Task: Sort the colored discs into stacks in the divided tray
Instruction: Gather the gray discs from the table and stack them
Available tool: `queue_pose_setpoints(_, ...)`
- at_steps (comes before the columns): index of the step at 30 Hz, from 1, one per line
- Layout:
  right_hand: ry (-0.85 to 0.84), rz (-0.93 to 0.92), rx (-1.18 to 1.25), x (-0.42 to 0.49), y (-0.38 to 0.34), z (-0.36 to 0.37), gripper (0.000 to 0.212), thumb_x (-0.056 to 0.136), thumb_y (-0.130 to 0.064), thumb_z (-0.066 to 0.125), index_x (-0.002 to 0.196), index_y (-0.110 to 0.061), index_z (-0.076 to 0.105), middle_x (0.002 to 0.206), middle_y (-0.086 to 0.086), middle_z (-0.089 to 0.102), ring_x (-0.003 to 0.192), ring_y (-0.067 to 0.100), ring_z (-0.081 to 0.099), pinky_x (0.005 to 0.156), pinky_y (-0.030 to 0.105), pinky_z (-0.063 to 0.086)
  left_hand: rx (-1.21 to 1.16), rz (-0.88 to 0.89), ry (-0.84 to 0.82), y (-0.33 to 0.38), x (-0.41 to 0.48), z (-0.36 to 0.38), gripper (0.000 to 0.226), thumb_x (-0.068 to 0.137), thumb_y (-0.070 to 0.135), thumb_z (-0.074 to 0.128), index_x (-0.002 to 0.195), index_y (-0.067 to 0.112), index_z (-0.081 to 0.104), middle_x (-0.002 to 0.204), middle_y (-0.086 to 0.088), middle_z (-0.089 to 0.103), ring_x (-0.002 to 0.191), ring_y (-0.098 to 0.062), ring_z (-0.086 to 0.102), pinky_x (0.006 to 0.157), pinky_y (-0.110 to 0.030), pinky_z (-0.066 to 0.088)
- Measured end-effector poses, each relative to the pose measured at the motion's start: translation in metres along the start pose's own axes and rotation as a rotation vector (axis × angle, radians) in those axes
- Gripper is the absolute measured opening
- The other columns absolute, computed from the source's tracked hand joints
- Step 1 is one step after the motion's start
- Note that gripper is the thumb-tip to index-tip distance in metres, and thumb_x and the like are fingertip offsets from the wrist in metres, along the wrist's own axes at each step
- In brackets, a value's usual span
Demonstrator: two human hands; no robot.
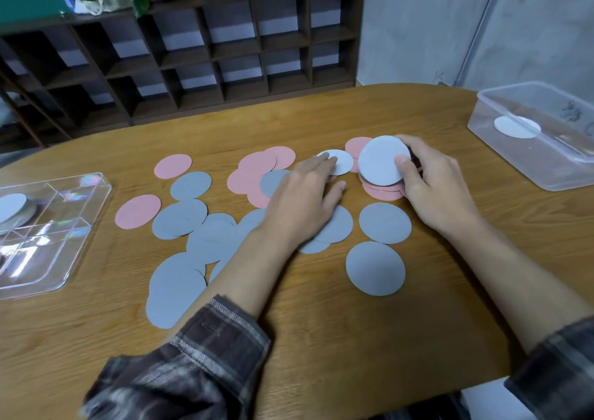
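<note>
Several grey discs (pixel 375 268) and pink discs (pixel 138 211) lie scattered over the wooden table (pixel 321 339). My right hand (pixel 430 185) grips a small stack of discs (pixel 382 162), a pale grey one on top and pink ones beneath, tilted up off the table. My left hand (pixel 302 201) lies flat with straight fingers, its fingertips touching a white disc (pixel 340 161). The clear divided tray (pixel 48 226) sits at the left edge and holds a stack of pale discs (pixel 13 207) in its far left compartment.
A clear plastic box (pixel 540 136) with a white disc (pixel 517 127) inside stands at the far right. A dark wooden cubby shelf (pixel 193 56) runs behind the table. The table's near edge curves in front of me.
</note>
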State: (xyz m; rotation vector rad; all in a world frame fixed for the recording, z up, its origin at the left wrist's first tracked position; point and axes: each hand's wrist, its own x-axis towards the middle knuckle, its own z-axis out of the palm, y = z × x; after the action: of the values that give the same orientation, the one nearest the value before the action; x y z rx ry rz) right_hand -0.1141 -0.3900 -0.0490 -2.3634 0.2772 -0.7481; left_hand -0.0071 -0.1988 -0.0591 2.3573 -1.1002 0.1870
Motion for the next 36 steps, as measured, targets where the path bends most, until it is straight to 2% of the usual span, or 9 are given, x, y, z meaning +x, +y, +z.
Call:
queue_pose_setpoints(3,0.001,0.017,0.011,0.001,0.001,0.001,0.033,0.107,-0.015,0.046,0.137,-0.016,0.059,0.125,-0.006,0.065,0.109,0.004,0.053,0.087,0.015,0.038,0.039,-0.030,-0.101,0.002,0.008,0.001,0.053,0.107,0.036,0.052,0.154,0.011,0.046,0.164,-0.008,0.040,0.154,-0.024,0.033,0.122,-0.037,0.030)
queue_pose_setpoints(6,0.001,0.014,0.004,0.001,0.002,0.001,0.033,0.106,-0.015,0.046,0.137,-0.017,0.058,0.122,-0.008,0.064,0.107,0.003,0.053,0.082,0.002,0.035,0.055,-0.046,-0.075,0.001,0.011,0.003,0.040,0.104,0.038,0.057,0.131,0.010,0.060,0.133,-0.007,0.064,0.126,-0.025,0.057,0.102,-0.045,0.049)
queue_pose_setpoints(8,-0.002,0.011,0.001,0.002,0.001,0.002,0.033,0.106,-0.015,0.047,0.137,-0.017,0.058,0.120,-0.009,0.063,0.105,0.003,0.053,0.081,0.001,0.034,0.040,-0.078,0.000,0.001,0.010,0.003,0.038,0.099,0.040,0.064,0.124,0.012,0.064,0.117,-0.004,0.069,0.108,-0.025,0.063,0.088,-0.047,0.053)
queue_pose_setpoints(11,-0.009,0.009,0.001,0.001,-0.001,0.002,0.033,0.106,-0.015,0.048,0.137,-0.018,0.058,0.116,-0.011,0.061,0.103,0.002,0.052,0.079,0.001,0.035,0.030,-0.111,0.060,0.003,0.009,0.002,0.043,0.095,0.043,0.070,0.128,0.016,0.066,0.120,-0.003,0.070,0.111,-0.027,0.063,0.087,-0.046,0.054)
queue_pose_setpoints(17,-0.017,0.010,-0.004,0.001,-0.001,0.001,0.034,0.106,-0.017,0.049,0.138,-0.020,0.058,0.117,-0.012,0.061,0.106,0.003,0.052,0.079,0.003,0.035,0.102,-0.064,0.121,0.004,0.007,0.002,0.029,0.101,0.042,0.060,0.099,0.015,0.071,0.092,0.000,0.071,0.088,-0.026,0.063,0.067,-0.041,0.048)
queue_pose_setpoints(22,-0.014,-0.014,0.010,0.000,-0.001,0.000,0.033,0.104,-0.015,0.052,0.136,-0.021,0.061,0.114,-0.009,0.066,0.100,0.008,0.057,0.077,0.002,0.035,0.030,-0.028,0.221,-0.002,0.003,0.001,0.033,0.108,0.033,0.048,0.090,0.015,0.069,0.082,0.001,0.071,0.078,-0.026,0.062,0.067,-0.047,0.051)
queue_pose_setpoints(27,-0.016,-0.009,0.041,-0.001,-0.003,0.001,0.031,0.103,-0.014,0.054,0.132,-0.020,0.063,0.106,-0.008,0.067,0.086,0.005,0.055,0.073,0.004,0.037,0.006,0.004,0.456,0.001,-0.001,-0.011,0.026,0.107,0.021,0.052,0.092,0.008,0.068,0.084,-0.004,0.068,0.081,-0.024,0.053,0.071,-0.032,0.040)
queue_pose_setpoints(31,-0.020,-0.025,0.054,-0.002,-0.005,0.001,0.032,0.103,-0.013,0.054,0.132,-0.020,0.063,0.106,-0.006,0.068,0.086,0.006,0.057,0.073,0.003,0.037,-0.115,0.055,0.447,0.001,-0.006,-0.017,0.021,0.106,0.017,0.055,0.097,0.007,0.071,0.087,0.000,0.071,0.081,-0.017,0.061,0.074,-0.025,0.045)
queue_pose_setpoints(36,-0.036,-0.043,0.096,-0.005,-0.013,0.000,0.037,0.102,-0.009,0.053,0.134,-0.023,0.064,0.108,-0.010,0.069,0.094,0.004,0.060,0.075,0.002,0.039,-0.251,0.001,0.342,0.006,-0.019,-0.020,0.013,0.100,0.014,0.065,0.103,0.011,0.077,0.082,0.015,0.068,0.077,-0.004,0.060,0.071,-0.013,0.045)
